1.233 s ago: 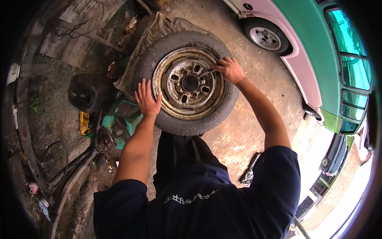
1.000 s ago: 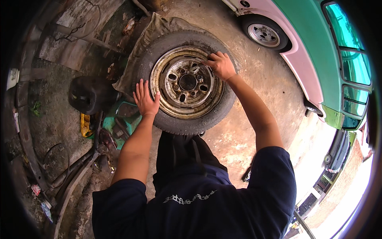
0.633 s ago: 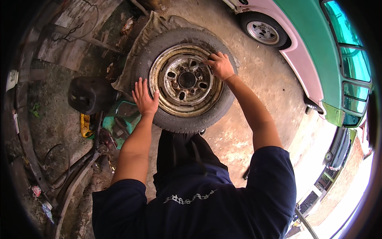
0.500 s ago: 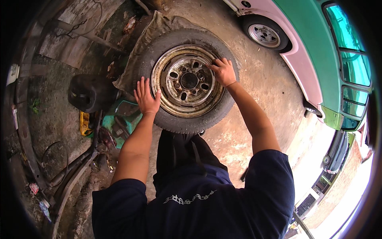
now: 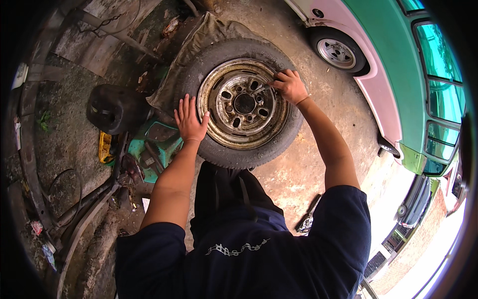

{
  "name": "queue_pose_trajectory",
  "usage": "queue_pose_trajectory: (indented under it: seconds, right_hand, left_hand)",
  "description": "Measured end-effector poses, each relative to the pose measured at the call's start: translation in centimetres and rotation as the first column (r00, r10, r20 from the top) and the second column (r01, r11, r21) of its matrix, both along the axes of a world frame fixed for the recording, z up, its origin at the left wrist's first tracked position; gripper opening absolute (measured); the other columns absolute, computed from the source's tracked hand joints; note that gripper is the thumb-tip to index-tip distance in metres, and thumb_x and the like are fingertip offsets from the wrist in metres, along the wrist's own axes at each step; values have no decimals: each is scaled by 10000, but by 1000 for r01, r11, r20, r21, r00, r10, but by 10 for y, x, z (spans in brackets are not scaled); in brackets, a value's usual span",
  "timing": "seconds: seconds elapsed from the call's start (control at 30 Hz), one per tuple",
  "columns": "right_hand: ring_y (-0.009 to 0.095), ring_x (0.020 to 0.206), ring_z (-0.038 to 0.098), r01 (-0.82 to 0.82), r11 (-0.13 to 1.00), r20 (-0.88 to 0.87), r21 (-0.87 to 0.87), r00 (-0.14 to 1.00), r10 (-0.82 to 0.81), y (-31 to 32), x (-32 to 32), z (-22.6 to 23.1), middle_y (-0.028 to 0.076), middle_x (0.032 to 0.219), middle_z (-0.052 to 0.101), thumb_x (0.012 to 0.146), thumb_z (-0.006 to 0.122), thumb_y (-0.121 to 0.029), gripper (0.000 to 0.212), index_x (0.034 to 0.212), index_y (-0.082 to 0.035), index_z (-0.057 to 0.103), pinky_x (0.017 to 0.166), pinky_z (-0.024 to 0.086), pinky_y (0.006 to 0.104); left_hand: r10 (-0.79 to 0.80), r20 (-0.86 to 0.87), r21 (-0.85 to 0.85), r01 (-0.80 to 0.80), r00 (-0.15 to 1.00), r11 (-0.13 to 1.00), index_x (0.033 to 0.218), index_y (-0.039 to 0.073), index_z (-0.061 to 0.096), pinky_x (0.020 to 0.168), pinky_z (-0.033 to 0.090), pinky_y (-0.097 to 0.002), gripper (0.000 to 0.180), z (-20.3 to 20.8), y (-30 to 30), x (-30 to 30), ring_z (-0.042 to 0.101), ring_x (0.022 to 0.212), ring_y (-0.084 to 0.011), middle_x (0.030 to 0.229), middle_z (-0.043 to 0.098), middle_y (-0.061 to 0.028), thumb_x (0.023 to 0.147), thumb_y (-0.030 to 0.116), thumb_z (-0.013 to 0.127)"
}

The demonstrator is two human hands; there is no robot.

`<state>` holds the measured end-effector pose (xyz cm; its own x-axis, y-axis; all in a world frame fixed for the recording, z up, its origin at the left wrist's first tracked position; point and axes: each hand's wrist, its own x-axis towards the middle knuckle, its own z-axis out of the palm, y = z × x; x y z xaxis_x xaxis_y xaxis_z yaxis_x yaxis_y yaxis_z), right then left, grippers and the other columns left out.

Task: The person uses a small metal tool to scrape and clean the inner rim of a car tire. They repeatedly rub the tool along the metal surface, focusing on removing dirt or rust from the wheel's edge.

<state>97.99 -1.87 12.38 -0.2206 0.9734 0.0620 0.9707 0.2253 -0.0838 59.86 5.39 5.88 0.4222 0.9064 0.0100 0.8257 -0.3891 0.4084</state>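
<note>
A car wheel (image 5: 240, 147) with a worn black tyre and a rusty, dirty steel rim lies in front of my legs, its face up. Spread flat on the left side of the tyre is my left hand (image 5: 191, 119), its thumb near the rim edge. At the upper right of the rim, my right hand (image 5: 290, 86) is closed in a pinch. A thin, pale, stick-like piece (image 5: 260, 89) points from its fingertips toward the hub; its exact kind is too small to tell.
A grey-brown cloth (image 5: 214, 31) lies beyond the wheel. On the left are a black plastic container (image 5: 105, 110), a green plastic stool (image 5: 157, 132) and a curved metal frame (image 5: 84, 234). A green and pink van (image 5: 383, 65) stands at right. A dark object with silver parts (image 5: 306, 219) lies near my right elbow.
The view has shifted, so the wheel and both hands appear slightly farther right. The thin piece at my right fingertips now shows more clearly. My left hand stays on the tyre.
</note>
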Motion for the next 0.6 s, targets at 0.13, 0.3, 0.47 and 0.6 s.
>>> queue_pose_trajectory:
  seconds: [0.13, 0.3, 0.47, 0.6]
  right_hand:
    - [180, 1011, 522, -90, 995, 59, -36, 994, 92, 2, 6, 10, -55, 1005, 594, 669, 713, -144, 397, 1041, -282, 735, 865, 406, 341]
    - [212, 1006, 535, -4, 999, -14, -43, 1000, 3, -11, 3, 10, -36, 1014, 611, 671, 690, -81, 441, 1063, -277, 739, 863, 418, 352]
    - [203, 943, 547, 240, 970, -120, 49, 965, -233, -33, -6, 3, -25, 928, 591, 709, 695, -108, 431, 1097, -291, 735, 826, 448, 343]
    - [217, 888, 588, 360, 933, -94, -23, 928, -360, -54, -24, -8, -9, 898, 592, 746, 663, -100, 428, 1122, -294, 729, 785, 487, 365]
  left_hand:
    - [3, -19, -7, -3, 1000, 1000, 1507, 154, 360, 1198, 126, -523, 723, 0, 0, 1, 205, 1491, -280, 1611, 256, -45, 910, 524, 532]
    - [6, -41, -37, -8, 999, 999, 1514, 162, 349, 1206, 103, -515, 734, 1, 1, 1, 188, 1496, -268, 1618, 237, -40, 913, 549, 517]
    - [6, -56, -21, -7, 998, 1000, 1511, 157, 354, 1205, 103, -516, 737, 0, 0, 1, 190, 1494, -274, 1618, 235, -47, 913, 554, 517]
    - [-1, -62, -23, -1, 998, 1000, 1507, 151, 361, 1201, 112, -523, 733, 0, 0, 2, 196, 1491, -279, 1616, 240, -52, 910, 547, 518]
